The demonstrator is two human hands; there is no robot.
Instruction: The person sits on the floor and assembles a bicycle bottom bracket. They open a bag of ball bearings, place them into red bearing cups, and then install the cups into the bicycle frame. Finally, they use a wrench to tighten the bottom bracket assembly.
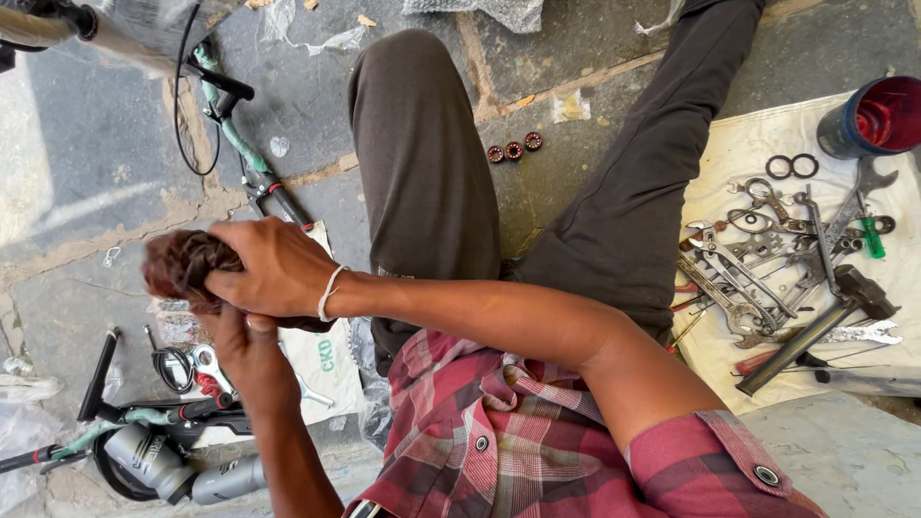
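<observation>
Right hand (273, 269) fingers curled shut over a brown rag (182, 264), left hand (245, 341) gripping it from below (what it wraps is hidden), held above the stone floor (86, 163), wrenches (767, 269) on a cloth (739, 144) well apart.

A white sheet (326, 360) with green print lay on the paving below the hands. Clear plastic wrap (317, 29) sat crumpled at the top edge.

Outdoor repair spot, spanners (758, 278), stone paving (86, 182)
</observation>
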